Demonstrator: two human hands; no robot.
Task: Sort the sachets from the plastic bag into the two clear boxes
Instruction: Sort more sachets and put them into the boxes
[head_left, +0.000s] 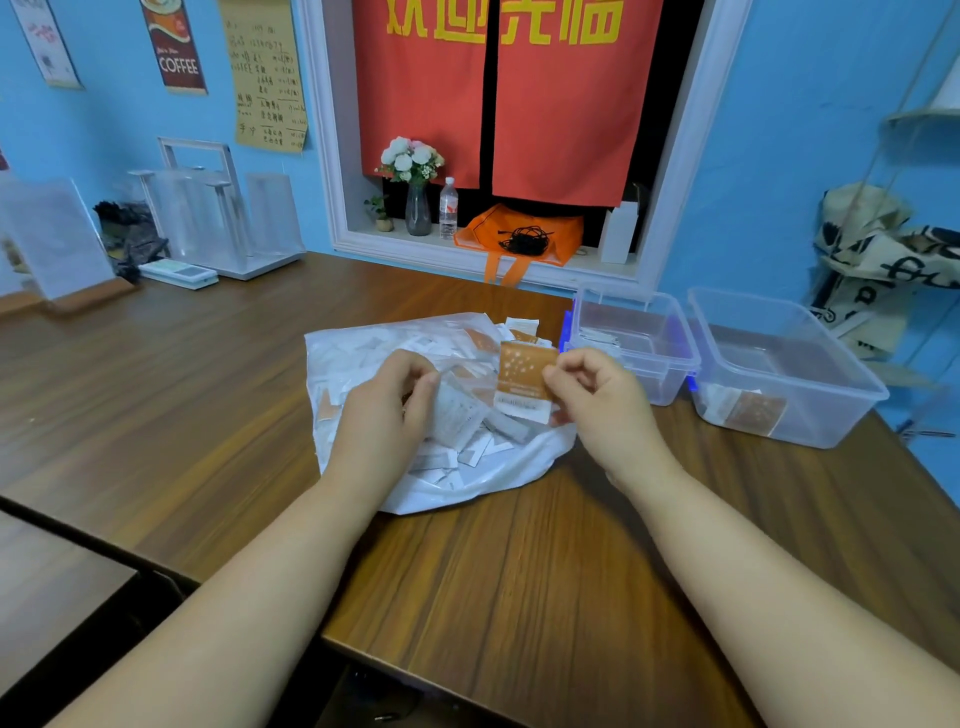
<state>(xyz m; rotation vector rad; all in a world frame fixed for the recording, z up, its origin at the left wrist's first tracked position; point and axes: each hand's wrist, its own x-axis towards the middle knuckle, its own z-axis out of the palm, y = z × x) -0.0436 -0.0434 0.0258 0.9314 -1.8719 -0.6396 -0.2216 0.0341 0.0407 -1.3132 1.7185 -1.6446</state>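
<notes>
Crinkled translucent plastic bag (363, 353) heaped with flat sachets on the wood-grain counter (519, 571), left hand (384, 410) gripping a blurred white sachet (460, 410), right hand (602, 400) pinching an orange sachet (524, 374), left clear box (639, 332) and right clear box (779, 364) far right, contents hazy

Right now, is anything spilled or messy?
Yes, a little: a few sachets poke out of the plastic bag's far edge onto the table, beside the left clear box. Nothing looks broken.

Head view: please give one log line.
left hand: holds white sachet | right hand: pinches orange sachet | above plastic bag
</notes>
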